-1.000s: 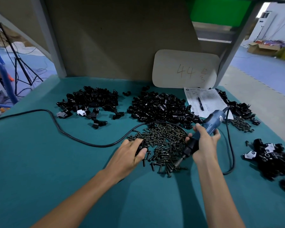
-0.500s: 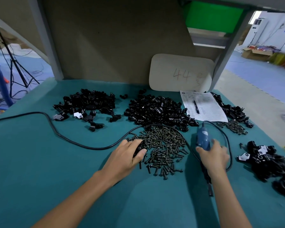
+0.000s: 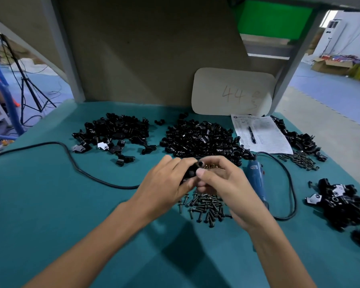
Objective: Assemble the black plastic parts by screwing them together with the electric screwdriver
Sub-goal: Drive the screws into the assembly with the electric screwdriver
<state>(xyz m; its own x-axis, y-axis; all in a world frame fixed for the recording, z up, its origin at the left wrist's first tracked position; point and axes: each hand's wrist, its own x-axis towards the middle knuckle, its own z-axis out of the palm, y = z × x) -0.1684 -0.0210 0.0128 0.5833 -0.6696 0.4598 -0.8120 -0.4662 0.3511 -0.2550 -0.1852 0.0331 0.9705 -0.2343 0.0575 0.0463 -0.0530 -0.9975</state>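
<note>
Dead centre of the frame both hands are busy with one part (image 3: 192, 171). The left hand (image 3: 164, 183) is curled round it from the left. The right hand (image 3: 222, 188) pinches its top end with thumb and fingertips. Whether a screw already sits between those fingers I cannot tell; the hands hide it.

The screwdriver (image 3: 257, 179) lies idle on the table (image 3: 50, 204), just right of the right hand, with its cord (image 3: 75, 163) looping off to the left edge. So, as I read it, this piece is being fitted by hand and has yet to be driven tight.

Plenty is left. A big middle pile (image 3: 202, 138) of loose pieces sits just above the hands, and a left pile (image 3: 116, 129) lies beyond it towards the upper left. The screws (image 3: 206, 206) are spread right under the hands.

At the right edge a right heap (image 3: 345, 204) of bulkier pieces with pale plates looks like finished work. It is clearly smaller than what waits, so I'd put the job well short of halfway.
</note>
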